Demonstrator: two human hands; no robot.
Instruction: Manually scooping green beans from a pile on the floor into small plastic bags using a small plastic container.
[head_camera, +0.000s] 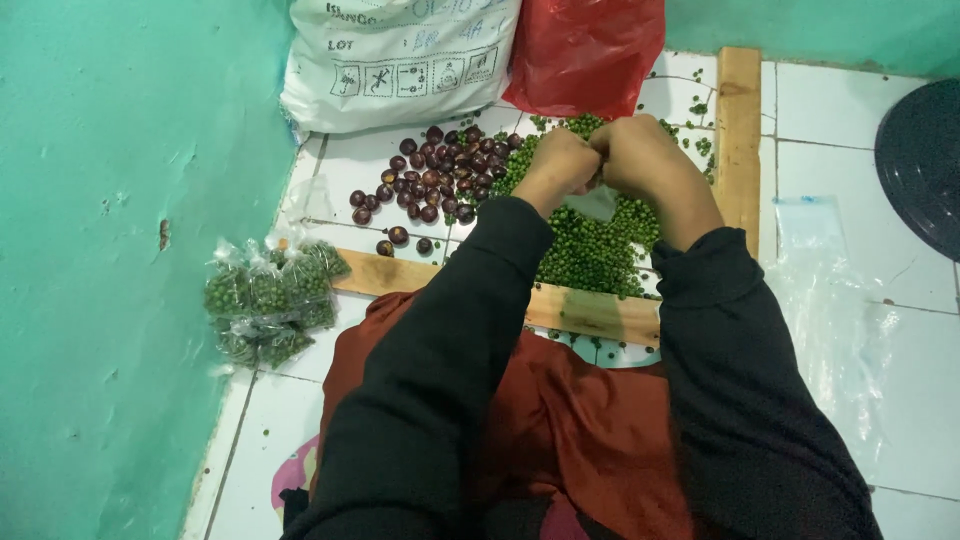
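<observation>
Black sleeves (440, 400) and a rust-red cloth (580, 430) over the lap fill the near edge of the view. Both hands are raised together above a heap of small green berries (595, 245) on the white tiled floor (850, 190). The left hand (556, 165) and the right hand (640, 155) are pressed against each other, fingers curled in narrow, and a small clear plastic bag (598, 203) is pinched between them; it hangs just below the knuckles. What lies inside the small bag cannot be told, since the hands stand in the way. The green heap is bounded by a wooden batten (560, 305) along its near edge and a second wooden batten (738, 140) along its right edge. A pile of dark maroon round fruits (440, 175) lies touching the heap's left side. Filled clear packets of green berries (270, 300) are stacked at the floor's left edge, against the turquoise wall (110, 250). At the far edge a white printed sack (400, 60) and a red plastic bag (585, 50) are propped. Loose clear plastic sheets (830, 300) are spread at the right, and a black round object (925, 160) is cut off by the right edge.
</observation>
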